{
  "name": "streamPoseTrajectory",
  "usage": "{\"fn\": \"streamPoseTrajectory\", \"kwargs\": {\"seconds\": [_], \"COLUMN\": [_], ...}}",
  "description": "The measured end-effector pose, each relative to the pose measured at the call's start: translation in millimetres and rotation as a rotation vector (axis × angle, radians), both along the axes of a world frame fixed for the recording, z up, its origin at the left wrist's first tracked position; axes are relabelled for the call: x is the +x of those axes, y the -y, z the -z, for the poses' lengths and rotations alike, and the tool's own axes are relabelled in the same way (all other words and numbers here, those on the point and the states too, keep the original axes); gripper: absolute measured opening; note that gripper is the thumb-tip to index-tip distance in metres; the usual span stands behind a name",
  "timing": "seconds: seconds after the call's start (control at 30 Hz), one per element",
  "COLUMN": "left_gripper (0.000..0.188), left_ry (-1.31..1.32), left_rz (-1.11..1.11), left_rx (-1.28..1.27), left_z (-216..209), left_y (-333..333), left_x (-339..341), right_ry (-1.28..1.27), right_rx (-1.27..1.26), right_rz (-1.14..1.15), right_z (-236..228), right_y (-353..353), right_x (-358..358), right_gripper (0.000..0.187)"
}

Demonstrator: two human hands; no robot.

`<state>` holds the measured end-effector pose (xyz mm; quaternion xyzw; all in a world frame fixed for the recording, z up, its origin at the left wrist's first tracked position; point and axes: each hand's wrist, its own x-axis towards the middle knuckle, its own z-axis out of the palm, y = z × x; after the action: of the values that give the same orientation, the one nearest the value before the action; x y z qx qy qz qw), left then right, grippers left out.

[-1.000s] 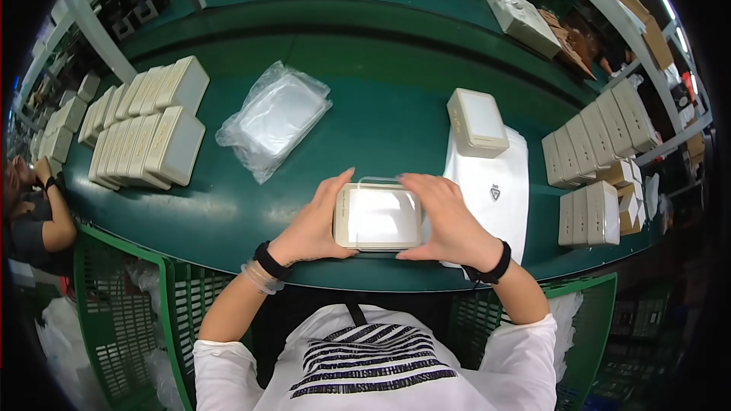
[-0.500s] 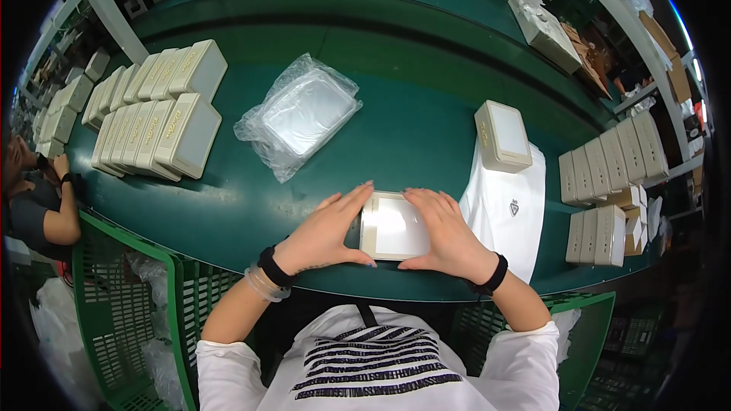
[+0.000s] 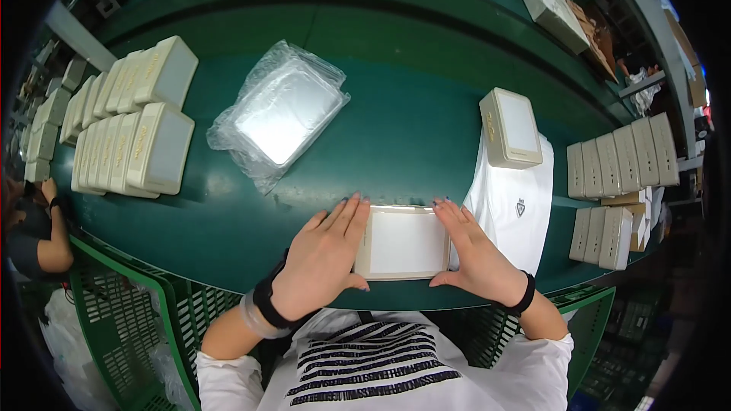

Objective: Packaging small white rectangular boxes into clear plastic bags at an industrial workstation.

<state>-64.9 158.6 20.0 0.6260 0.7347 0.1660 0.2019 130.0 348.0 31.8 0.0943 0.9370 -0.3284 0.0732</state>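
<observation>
A cream box (image 3: 410,242) with a white panel on top lies flat near the table's front edge. My left hand (image 3: 318,265) lies along its left end, fingers straight toward the far corner and thumb by the near one, hiding part of that end. At the opposite end, my right hand (image 3: 481,260) spans the box the same way, its thumb low and its fingers at the far edge. Between them the two hands hold the box. Beyond it to the right, another cream box (image 3: 512,128) stands on a white plastic bag (image 3: 512,202).
Clear plastic bags (image 3: 285,106) lie loosely piled at mid-table. Cream boxes (image 3: 169,148) stand in rows at left; more boxes (image 3: 609,236) line the right end. A green crate (image 3: 126,308) stands below the front edge. At far left a co-worker's arm (image 3: 55,224) rests by the table.
My hands have shifted toward the two ends of the box and lie flatter along it. The bright glare on its white panel is gone. The whole view has tilted slightly.
</observation>
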Motion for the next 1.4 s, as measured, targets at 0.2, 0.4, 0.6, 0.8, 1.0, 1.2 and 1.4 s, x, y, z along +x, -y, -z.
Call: {"fn": "streamPoseTrajectory", "kwargs": {"seconds": [0.2,0.4,0.6,0.8,1.0,1.2,1.4], "left_gripper": [0.113,0.113,0.114,0.110,0.093,0.055,0.045], "left_ry": [-0.070,-0.087,-0.031,0.167,0.794,0.852,0.878], "left_rz": [0.006,0.038,0.070,-0.012,-0.298,-0.615,-0.577], "left_rx": [-0.081,-0.121,-0.065,0.159,0.326,0.275,0.246], "left_z": [-2.4,-1.1,-2.0,23.1,13.4,34.9,46.3], "left_y": [-10.8,-10.4,-10.7,5.1,40.8,128.6,125.8], "left_x": [2.7,-1.5,-1.9,-2.6,28.0,29.3,32.2], "right_ry": [0.002,0.004,-0.054,-0.238,-0.408,-0.612,-0.383], "right_rx": [-0.021,-0.122,-0.012,0.059,0.070,0.648,0.670], "right_rz": [0.045,0.046,-0.001,-0.090,0.168,0.914,1.365], "right_z": [3.4,9.0,10.3,40.1,-13.7,-109.4,-99.3], "right_y": [3.5,-3.5,-9.2,3.0,7.7,-36.3,-138.2], "right_x": [0.6,-2.7,-0.5,-7.0,51.8,218.5,339.9], "right_gripper": [0.109,0.112,0.111,0.096,0.093,0.084,0.082]}}
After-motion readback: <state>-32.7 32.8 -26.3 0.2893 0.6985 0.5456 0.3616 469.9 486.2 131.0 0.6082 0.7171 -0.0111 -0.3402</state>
